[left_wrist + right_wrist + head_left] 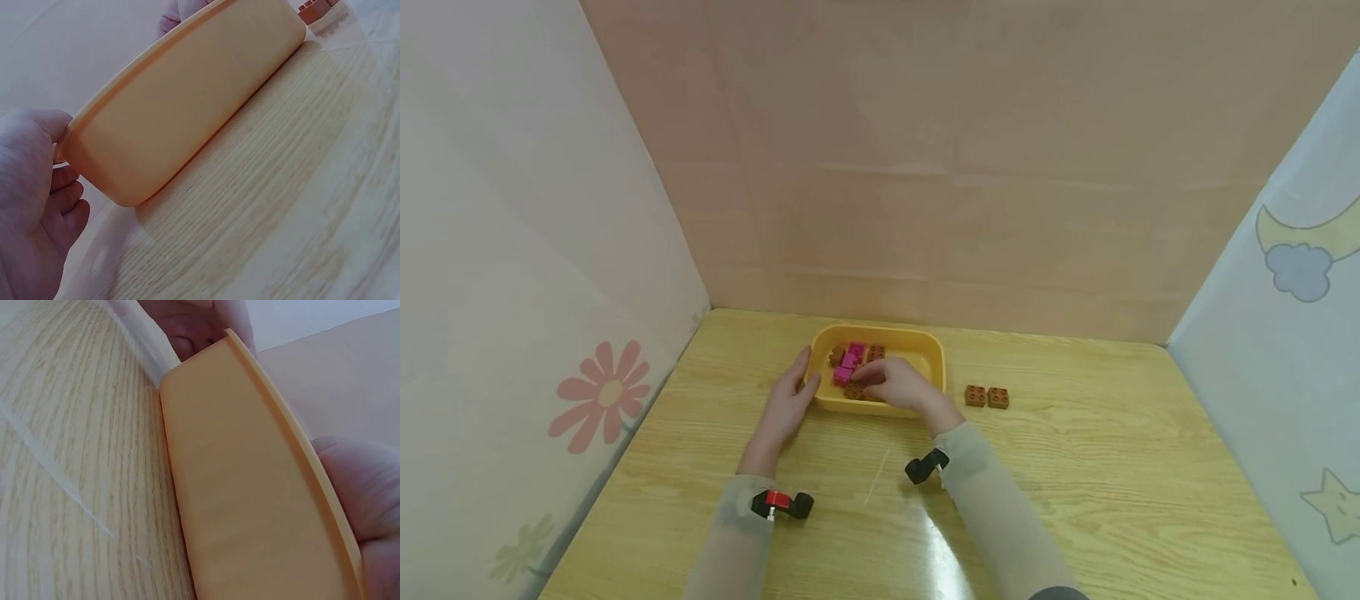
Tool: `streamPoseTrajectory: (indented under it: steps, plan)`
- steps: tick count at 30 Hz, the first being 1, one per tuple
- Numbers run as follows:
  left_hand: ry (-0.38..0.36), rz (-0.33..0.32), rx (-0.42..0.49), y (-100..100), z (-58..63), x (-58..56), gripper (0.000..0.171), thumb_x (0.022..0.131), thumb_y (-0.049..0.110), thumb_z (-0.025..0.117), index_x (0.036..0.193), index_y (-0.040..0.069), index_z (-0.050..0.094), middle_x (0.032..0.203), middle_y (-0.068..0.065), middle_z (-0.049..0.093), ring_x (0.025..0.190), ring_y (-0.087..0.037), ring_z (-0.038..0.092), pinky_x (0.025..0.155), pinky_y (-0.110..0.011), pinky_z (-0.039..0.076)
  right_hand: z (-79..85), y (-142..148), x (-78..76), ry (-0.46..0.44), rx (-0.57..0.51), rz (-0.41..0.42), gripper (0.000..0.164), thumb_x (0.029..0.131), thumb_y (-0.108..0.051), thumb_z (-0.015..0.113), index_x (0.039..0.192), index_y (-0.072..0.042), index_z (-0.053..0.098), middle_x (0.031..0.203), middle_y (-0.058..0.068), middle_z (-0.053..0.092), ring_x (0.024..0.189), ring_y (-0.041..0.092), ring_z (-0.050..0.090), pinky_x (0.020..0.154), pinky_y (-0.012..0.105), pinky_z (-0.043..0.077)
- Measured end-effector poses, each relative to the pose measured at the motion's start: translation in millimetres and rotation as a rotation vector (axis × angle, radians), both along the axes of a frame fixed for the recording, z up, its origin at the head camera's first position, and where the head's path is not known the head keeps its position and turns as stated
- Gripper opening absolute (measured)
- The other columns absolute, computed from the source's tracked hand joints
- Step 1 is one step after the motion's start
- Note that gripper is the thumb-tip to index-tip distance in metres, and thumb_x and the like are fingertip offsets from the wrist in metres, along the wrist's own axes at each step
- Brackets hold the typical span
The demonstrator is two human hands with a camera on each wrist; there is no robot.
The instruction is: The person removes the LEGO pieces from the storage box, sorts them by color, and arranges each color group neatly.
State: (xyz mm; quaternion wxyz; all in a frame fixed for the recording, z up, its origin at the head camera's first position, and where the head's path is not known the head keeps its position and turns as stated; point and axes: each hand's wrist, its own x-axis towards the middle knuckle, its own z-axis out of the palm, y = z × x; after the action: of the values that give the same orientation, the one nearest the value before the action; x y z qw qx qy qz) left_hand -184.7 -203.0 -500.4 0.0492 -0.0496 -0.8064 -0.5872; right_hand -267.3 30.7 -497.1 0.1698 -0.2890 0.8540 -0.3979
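Left fingers (66, 197) around oblong yellow tray (927, 358), right fingers (872, 367), grip unclear, beside pink bricks (850, 361)

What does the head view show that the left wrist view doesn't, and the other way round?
Only the head view: the pink bricks and brown bricks inside the yellow tray, and the red flower on the left wall.
Only the left wrist view: the palm side of the left hand.
Both: the tray on the table, the left hand at one end, at least part of the right hand, and a loose brown brick.
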Motion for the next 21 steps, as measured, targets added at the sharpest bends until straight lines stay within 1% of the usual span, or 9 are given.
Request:
streamPoseTrajectory:
  steps: [3,5,7,11,14,21]
  plan:
    - [-0.004,-0.001,0.001,-0.3,0.3,0.0,0.061,0.112,0.007,0.054,0.164,-0.011,0.025,0.173,-0.028,0.019,0.162,-0.040,0.015,0.132,-0.052,0.014,-1.5,-1.1,-0.6,0.001,0.013,-0.007,0.030,0.102,-0.004,0.071,0.129,-0.014,0.079,0.129,0.003,0.076,0.123,0.023,0.068,0.106,0.044,0.057]
    - [-0.010,-0.002,0.004,-1.0,-2.5,-1.5,0.062,0.112,0.007,0.054,0.164,-0.011,0.025,0.173,-0.028,0.018,0.162,-0.039,0.015,0.132,-0.051,0.014,-2.0,-1.7,-0.8,0.006,0.015,-0.013,0.029,0.102,-0.004,0.071,0.128,-0.014,0.079,0.128,0.002,0.076,0.122,0.022,0.069,0.106,0.043,0.057]
    - [-0.016,0.002,0.010,-2.2,-8.4,-4.6,0.062,0.113,0.008,0.054,0.165,-0.009,0.024,0.174,-0.026,0.018,0.163,-0.037,0.014,0.133,-0.049,0.013,-1.7,-2.1,-0.4,0.025,0.017,-0.014,0.028,0.102,-0.004,0.071,0.127,-0.014,0.079,0.127,0.002,0.076,0.121,0.022,0.069,0.106,0.044,0.056]
    - [-0.005,0.007,0.002,-6.7,-25.7,-13.4,0.063,0.113,0.011,0.054,0.166,-0.006,0.023,0.175,-0.024,0.016,0.163,-0.035,0.013,0.133,-0.048,0.013,-0.1,-3.1,1.2,0.064,0.027,-0.014,0.026,0.101,-0.003,0.071,0.125,-0.012,0.080,0.124,0.003,0.076,0.118,0.023,0.070,0.106,0.044,0.057]
    - [0.010,0.003,0.001,-9.4,-32.8,-16.4,0.064,0.114,0.015,0.055,0.167,-0.003,0.024,0.176,-0.022,0.017,0.163,-0.034,0.014,0.133,-0.047,0.014,1.3,-4.7,2.4,0.095,0.057,-0.013,0.026,0.101,-0.003,0.072,0.124,-0.013,0.080,0.124,0.002,0.077,0.118,0.022,0.070,0.105,0.044,0.057]
    - [0.027,-0.007,0.000,-12.5,-34.8,-15.5,0.066,0.113,0.023,0.057,0.167,-0.001,0.028,0.175,-0.018,0.021,0.163,-0.033,0.018,0.132,-0.047,0.017,-0.1,-9.3,1.8,0.157,0.134,-0.006,0.028,0.100,-0.004,0.073,0.124,-0.015,0.081,0.124,0.000,0.077,0.121,0.021,0.070,0.106,0.041,0.057]
